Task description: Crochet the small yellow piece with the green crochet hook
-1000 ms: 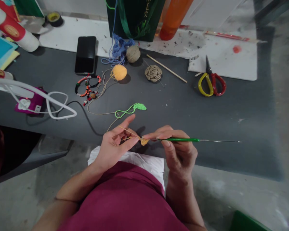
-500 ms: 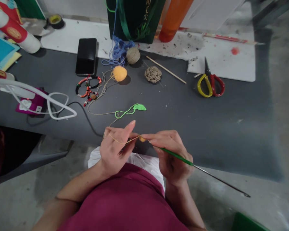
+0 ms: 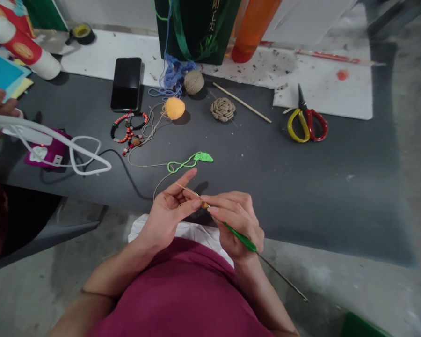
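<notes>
The grey worktop (image 3: 301, 187) fills the view. Its near edge is clear of clutter, and the hands work there, just above the lap. A dark green bag (image 3: 196, 28) stands at the far edge, and a stained white paper sheet (image 3: 330, 93) covers the far right corner. A black phone (image 3: 126, 84) and the scissors (image 3: 307, 121) lie well back from the near edge, likely parked out of the way but within reach.

The left hand (image 3: 168, 213) and right hand (image 3: 236, 222) meet over the near edge. The right hand is closed in a pencil hold around the green handle of the crochet hook (image 3: 240, 238). The bare metal end trails off towards the person's right.

The orange yarn ball (image 3: 174, 107) sits mid-worktop, free to feed thread. A green crocheted leaf (image 3: 203, 157) lies between it and the hands.

The left thumb and a finger pinch the small orange piece (image 3: 205, 204), which steadies it at the hook's tip. The yarn strand (image 3: 187, 190) runs over the raised left index finger, apparently to keep it taut.
</notes>
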